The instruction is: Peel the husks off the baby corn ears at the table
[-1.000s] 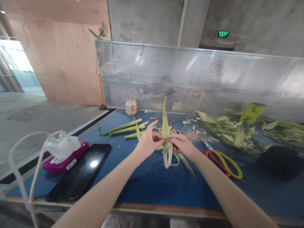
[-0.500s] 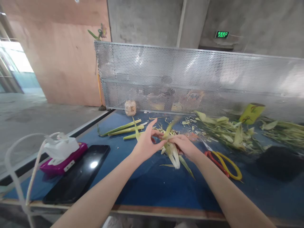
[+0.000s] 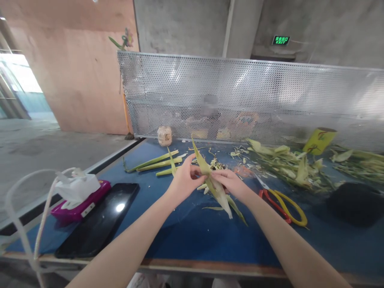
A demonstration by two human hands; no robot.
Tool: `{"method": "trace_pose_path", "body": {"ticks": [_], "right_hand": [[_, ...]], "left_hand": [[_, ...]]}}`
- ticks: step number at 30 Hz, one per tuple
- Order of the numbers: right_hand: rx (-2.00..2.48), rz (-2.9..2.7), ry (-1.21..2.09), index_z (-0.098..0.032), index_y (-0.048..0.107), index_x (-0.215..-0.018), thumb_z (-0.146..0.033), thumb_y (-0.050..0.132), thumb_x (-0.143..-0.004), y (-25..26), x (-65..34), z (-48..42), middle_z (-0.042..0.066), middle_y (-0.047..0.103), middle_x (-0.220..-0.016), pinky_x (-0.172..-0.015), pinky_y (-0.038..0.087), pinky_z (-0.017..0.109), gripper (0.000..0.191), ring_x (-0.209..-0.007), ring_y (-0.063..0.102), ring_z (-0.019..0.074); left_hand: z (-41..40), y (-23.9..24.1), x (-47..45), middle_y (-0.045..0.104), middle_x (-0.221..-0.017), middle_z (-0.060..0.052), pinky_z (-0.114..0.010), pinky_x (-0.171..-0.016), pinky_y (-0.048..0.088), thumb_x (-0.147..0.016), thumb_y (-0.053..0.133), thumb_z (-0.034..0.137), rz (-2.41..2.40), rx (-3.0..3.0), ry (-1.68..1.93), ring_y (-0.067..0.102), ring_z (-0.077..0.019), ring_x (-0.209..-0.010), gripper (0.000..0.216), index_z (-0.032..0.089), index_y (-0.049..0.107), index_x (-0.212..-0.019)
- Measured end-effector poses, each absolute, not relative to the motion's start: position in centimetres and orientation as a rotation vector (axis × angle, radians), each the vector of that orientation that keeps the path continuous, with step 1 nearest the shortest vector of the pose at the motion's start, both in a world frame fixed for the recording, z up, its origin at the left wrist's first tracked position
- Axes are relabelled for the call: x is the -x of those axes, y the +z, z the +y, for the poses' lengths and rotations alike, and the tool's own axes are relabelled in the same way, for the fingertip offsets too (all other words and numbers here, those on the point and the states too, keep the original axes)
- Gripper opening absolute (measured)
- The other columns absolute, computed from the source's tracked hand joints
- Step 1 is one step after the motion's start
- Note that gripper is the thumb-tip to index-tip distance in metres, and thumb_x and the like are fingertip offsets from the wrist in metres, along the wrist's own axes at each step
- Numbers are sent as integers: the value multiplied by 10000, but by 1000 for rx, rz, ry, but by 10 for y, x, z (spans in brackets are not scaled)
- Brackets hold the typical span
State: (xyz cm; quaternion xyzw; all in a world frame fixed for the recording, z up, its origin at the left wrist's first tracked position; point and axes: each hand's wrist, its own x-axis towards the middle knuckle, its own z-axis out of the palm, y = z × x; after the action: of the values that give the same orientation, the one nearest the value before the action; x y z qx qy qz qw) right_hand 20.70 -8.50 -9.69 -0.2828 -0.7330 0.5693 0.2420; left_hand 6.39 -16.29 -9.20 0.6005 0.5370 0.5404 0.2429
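A long pale-green corn husk leaf (image 3: 218,191) slants between my two hands, its pointed tip up at the left and its whitish end down at the right. My left hand (image 3: 185,179) pinches it near the middle with thumb and fingers. From the other side, my right hand (image 3: 230,183) grips the same leaf with its fingertips. Under the hands lie small husk scraps (image 3: 217,164), and a narrow green leaf strip (image 3: 238,210) rests on the blue tabletop (image 3: 180,236). Left of my left hand are several green stalk pieces (image 3: 159,164).
Scissors with red and yellow handles (image 3: 283,206) lie right of my right arm. Husk piles (image 3: 288,164) and a yellow-green cylinder (image 3: 319,141) are at the back right. A black phone (image 3: 97,220) and purple power strip (image 3: 81,202) lie left. A perforated metal panel (image 3: 186,92) borders the back.
The leaf between my hands has turned: its tip now points up and left, and its broad face shows. Both hands stay almost in place, still gripping it.
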Motion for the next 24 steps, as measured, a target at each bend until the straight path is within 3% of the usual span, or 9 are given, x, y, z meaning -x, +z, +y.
{"method": "trace_pose_path", "body": {"ticks": [9,20,24], "right_hand": [[750,-1959,1458,-168,473,-552,-375,529,-658,-93,-208,-89,-74,319,-424,-379,207,186,239,-374,276,44],[658,-1692,1552,-165,433,-446,-270,524,-600,-86,-217,-82,-66,321,-363,-353,107,216,208,-324,224,39],[436,-1669,1634,-174,408,-429,-234,511,-643,-83,-223,-79,-56,334,-351,-368,186,231,245,-321,278,58]], "left_hand": [[-163,-91,-64,646,-777,-27,-286,-653,475,-668,575,155,1421,-1634,1493,596,-136,-687,702,174,232,-1281],[-163,-91,-57,657,-723,-2,-261,-629,459,-666,561,140,1758,-1715,1481,565,-112,-604,670,175,295,-1280],[-161,-92,-54,646,-718,5,-291,-684,465,-662,555,141,1831,-1685,1518,578,-127,-655,641,167,321,-1258]]}}
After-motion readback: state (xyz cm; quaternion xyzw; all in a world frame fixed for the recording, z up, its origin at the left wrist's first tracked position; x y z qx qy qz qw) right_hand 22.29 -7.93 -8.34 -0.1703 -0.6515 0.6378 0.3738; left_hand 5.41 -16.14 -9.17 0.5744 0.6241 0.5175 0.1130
